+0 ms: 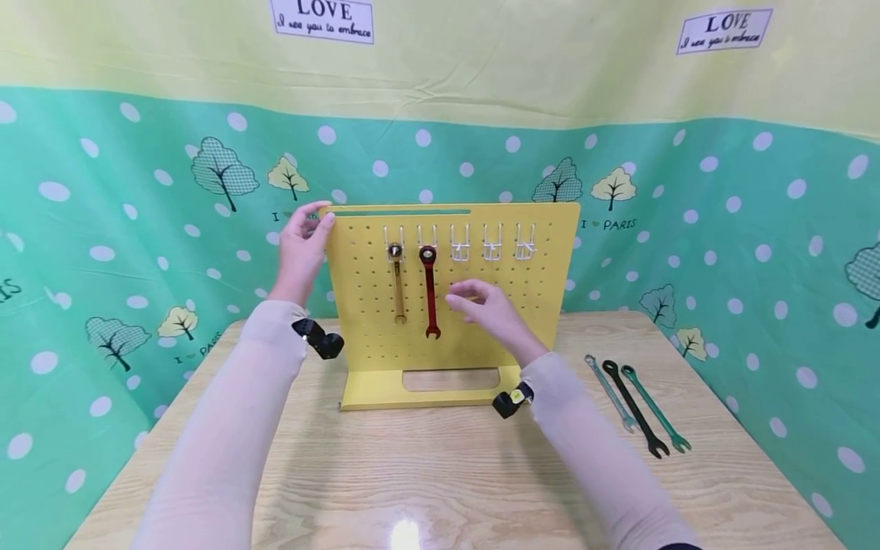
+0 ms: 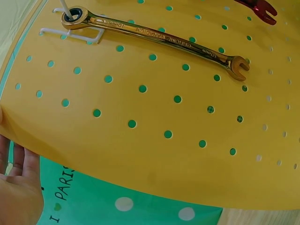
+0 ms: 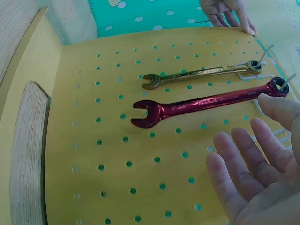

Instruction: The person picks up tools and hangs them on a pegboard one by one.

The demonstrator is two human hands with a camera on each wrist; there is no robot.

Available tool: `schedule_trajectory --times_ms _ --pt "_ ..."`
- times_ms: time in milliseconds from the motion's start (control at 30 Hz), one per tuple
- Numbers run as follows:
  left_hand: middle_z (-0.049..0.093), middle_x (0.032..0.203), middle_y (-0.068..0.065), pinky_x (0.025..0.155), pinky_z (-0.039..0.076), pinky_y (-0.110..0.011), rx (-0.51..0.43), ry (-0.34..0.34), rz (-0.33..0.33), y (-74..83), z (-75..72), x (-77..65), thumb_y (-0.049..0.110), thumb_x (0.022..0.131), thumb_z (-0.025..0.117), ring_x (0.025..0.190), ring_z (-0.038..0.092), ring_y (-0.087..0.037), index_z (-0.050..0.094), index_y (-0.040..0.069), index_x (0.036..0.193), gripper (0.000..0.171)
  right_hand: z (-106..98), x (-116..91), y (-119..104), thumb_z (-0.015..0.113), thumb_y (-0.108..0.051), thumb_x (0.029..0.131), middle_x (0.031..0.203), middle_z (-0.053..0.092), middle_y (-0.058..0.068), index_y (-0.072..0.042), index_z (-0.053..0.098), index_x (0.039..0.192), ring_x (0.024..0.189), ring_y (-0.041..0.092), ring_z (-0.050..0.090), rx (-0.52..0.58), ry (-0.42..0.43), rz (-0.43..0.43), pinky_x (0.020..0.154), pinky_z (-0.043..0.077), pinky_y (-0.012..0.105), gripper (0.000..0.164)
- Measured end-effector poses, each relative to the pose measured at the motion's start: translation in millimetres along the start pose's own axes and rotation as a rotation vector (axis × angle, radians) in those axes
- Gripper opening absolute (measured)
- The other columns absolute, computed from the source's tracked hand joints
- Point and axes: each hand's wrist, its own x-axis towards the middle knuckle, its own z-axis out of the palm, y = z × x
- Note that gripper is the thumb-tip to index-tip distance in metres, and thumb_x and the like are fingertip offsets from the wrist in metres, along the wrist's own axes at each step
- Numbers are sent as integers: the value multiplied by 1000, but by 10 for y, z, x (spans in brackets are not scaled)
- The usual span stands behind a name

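Observation:
My left hand [image 1: 301, 252] holds the upper left corner of a yellow pegboard [image 1: 495, 336], thumb in front and fingers behind the edge. A gold combination wrench [image 2: 159, 36] hangs by its ring end on a white hook near that hand. Beside it a dark red combination wrench [image 3: 206, 102] hangs from the second hook, open end down. My right hand [image 1: 491, 309] is just right of the red wrench, palm toward the board, with its fingers loosely spread and nothing in them. In the right wrist view its thumb overlaps the red wrench's ring end.
Three more white hooks [image 1: 492, 248] on the board carry nothing. On the table [image 1: 440, 481] at the right lie a silver wrench [image 1: 610, 393], a black wrench [image 1: 635, 409] and a green wrench [image 1: 655, 409]. A green and yellow printed curtain [image 1: 426, 145] surrounds the table.

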Motion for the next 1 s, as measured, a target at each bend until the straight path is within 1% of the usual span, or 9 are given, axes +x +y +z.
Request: schedule_trajectory --times_ms 133,300,433,567,600,633,767,833,1000 --pt "60 117 -1 79 48 -27 -1 0 -8 7 2 4 42 98 61 101 56 -15 62 30 131 36 -88 -44 28 70 -39 95 122 65 3 -11 61 131 113 29 61 -32 -4 18 93 52 45 46" --pt "59 117 -1 78 48 -27 11 -3 -10 1 8 8 43 98 61 100 56 -15 61 29 133 37 -207 -111 98 70 -39 95 122 65 6 -9 62 130 113 32 60 -43 -1 44 95 50 51 47" --pt "59 118 -1 77 48 -27 8 -4 -6 -6 8 11 43 98 60 100 55 -15 61 29 133 37 -312 -189 161 69 -41 95 120 65 13 -7 62 128 111 32 60 -63 2 68 95 50 52 47" --pt "59 118 -2 79 49 -28 4 -2 -5 -2 2 10 42 98 61 101 56 -15 62 30 131 36 -419 -300 226 67 -39 97 120 63 21 -6 62 128 109 37 60 -97 1 88 94 50 52 45" --pt "59 118 -2 80 49 -28 3 -2 -5 1 2 7 42 98 61 102 56 -15 62 29 132 36 -446 -330 244 67 -39 97 120 63 22 -6 62 128 110 39 59 -99 -1 95 94 49 53 45" --pt "59 118 -2 80 49 -29 3 -2 -4 1 2 7 42 98 61 102 56 -16 62 29 132 36 -475 -359 267 66 -39 98 120 62 24 -5 61 128 110 40 59 -107 -4 102 93 50 52 45" --pt "59 118 -2 80 48 -29 9 -2 -6 3 -1 1 43 98 61 102 56 -16 61 28 133 38 -599 -454 378 65 -42 98 120 62 23 -6 62 127 107 36 60 -154 0 138 87 52 43 47" --pt "59 118 -2 79 48 -28 9 -3 -7 -2 -2 1 43 98 61 101 56 -16 61 28 133 38 -668 -506 432 65 -44 98 118 62 22 -6 62 127 105 35 61 -187 4 151 82 53 37 48" --pt "59 119 -2 80 49 -28 6 -8 -6 -7 -4 -3 43 98 60 103 56 -16 60 27 135 40 -833 -663 531 65 -43 98 114 62 21 -5 62 126 102 33 61 -235 10 174 80 52 35 47"
